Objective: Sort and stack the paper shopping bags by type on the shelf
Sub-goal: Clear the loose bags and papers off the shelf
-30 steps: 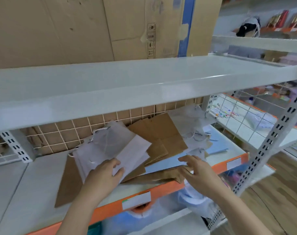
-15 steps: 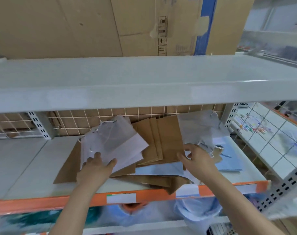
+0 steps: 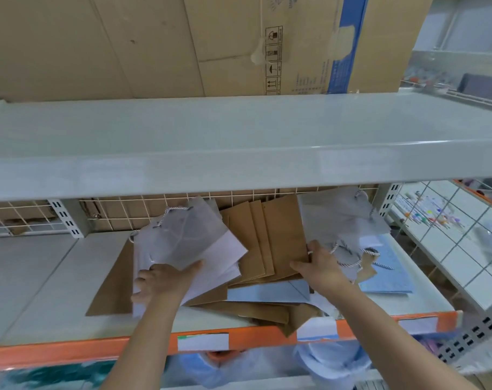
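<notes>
Head camera looks down onto a pale grey metal shelf with an orange front rail (image 3: 70, 353), where flat paper shopping bags lie in a loose heap. At the left of the heap, the left hand (image 3: 166, 282) grips a stack of white paper bags with twisted cord handles (image 3: 188, 243), thumb on top and fingers curled under its near edge; the stack lies tilted on a flat brown kraft paper bag (image 3: 110, 288). In the middle, several brown kraft bags fanned upright against each other (image 3: 270, 243) reach back toward the white wire grid behind the shelf (image 3: 121, 212). The right hand (image 3: 320, 266) holds the near right corner of this fan, thumb across the front and fingers hidden behind it. Just to its right lie more white bags with striped cord handles (image 3: 340, 218), and under them a light blue paper bag (image 3: 391, 266). Another pale blue flat bag (image 3: 267, 291) and some crumpled brown bags (image 3: 256, 311) lie at the shelf's front edge. Two white labels are stuck on the orange rail (image 3: 202, 342); any printing on them is too blurred to read. On the grey upper shelf (image 3: 239, 142) stands a large brown cardboard box with a blue stripe (image 3: 211, 43), printed with black handling symbols, among them an umbrella and upward arrows; its small text is illegible.
</notes>
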The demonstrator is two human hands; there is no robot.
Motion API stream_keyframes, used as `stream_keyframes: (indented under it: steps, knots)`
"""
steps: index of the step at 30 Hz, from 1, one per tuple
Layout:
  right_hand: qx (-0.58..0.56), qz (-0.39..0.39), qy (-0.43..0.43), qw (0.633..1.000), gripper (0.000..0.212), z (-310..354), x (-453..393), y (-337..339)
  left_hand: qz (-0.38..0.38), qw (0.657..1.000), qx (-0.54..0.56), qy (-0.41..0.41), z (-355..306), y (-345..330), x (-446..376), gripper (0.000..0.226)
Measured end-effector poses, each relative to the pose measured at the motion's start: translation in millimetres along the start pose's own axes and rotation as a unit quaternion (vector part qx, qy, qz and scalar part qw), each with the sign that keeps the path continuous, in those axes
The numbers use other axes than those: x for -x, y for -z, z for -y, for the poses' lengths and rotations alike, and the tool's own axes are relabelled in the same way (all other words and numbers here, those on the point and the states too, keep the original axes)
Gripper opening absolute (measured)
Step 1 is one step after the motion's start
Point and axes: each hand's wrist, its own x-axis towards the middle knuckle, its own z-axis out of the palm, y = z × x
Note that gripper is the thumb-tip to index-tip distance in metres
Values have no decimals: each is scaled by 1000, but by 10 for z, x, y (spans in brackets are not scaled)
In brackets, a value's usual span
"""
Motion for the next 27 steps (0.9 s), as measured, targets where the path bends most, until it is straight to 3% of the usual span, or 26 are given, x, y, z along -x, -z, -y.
stream_keyframes:
  steps: [7, 12, 15, 19, 23, 27]
  knots:
    - [16, -87, 80, 993, 24, 119, 39, 3, 35, 999, -1, -20, 17, 46, -166, 119]
    - [-37, -235, 19, 971, 18, 89, 107, 280, -18, 998, -33, -50, 45, 25, -160, 118]
    - [-6, -222, -40, 974, 11, 48, 107, 318, -77, 993, -13, -84, -15, 24, -99, 115]
    - [4, -162, -83, 983, 23, 62, 8, 406, -11, 983, 140, -117, -48, 36, -148, 95]
    - [-25, -151, -14, 988, 30, 99, -62, 405, -2, 961, 223, -162, 13, 37, -135, 57]
    - [17, -186, 32, 982, 55, 46, -63, 401, -15, 948, 254, -189, 32, 87, -96, 63]
